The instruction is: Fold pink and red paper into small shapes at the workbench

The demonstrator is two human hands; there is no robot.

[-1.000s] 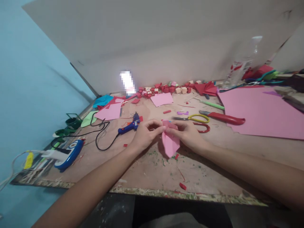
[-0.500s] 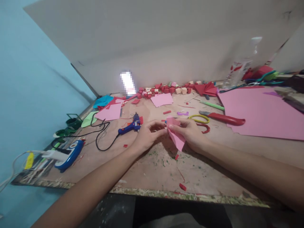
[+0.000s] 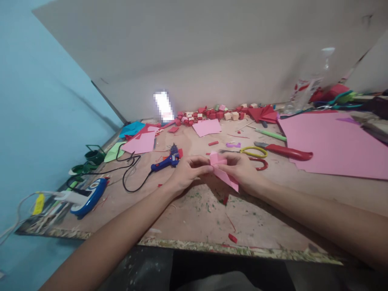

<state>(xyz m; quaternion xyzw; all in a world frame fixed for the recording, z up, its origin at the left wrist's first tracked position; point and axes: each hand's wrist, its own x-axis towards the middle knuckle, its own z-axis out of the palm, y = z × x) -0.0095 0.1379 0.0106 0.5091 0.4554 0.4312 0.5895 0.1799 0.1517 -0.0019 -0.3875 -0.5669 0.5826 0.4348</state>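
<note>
A folded piece of pink paper (image 3: 224,177) is between my hands above the middle of the table. My left hand (image 3: 194,170) pinches its left edge with thumb and fingers. On the other side, my right hand (image 3: 241,167) is closed on the paper, its thumb laid across the fold. One pointed flap hangs down toward me. Just beyond my right hand lie scissors (image 3: 254,151) with a yellow and a red handle loop, partly covered by that hand. To the left of my left hand rests a blue glue gun (image 3: 165,162) with a black cord.
A red-handled cutter (image 3: 285,151) and a large pink sheet (image 3: 336,145) lie at right. Small red and pink paper cubes (image 3: 209,115) line the wall, near a lit phone (image 3: 163,106). A blue-white power strip (image 3: 88,198) sits at left; a plastic bottle (image 3: 306,91) stands back right.
The pink paper has turned between my fingers, and its lower flap now points more to the right. My left fingertips are now closed on its left edge. More of the scissors' blades shows.
</note>
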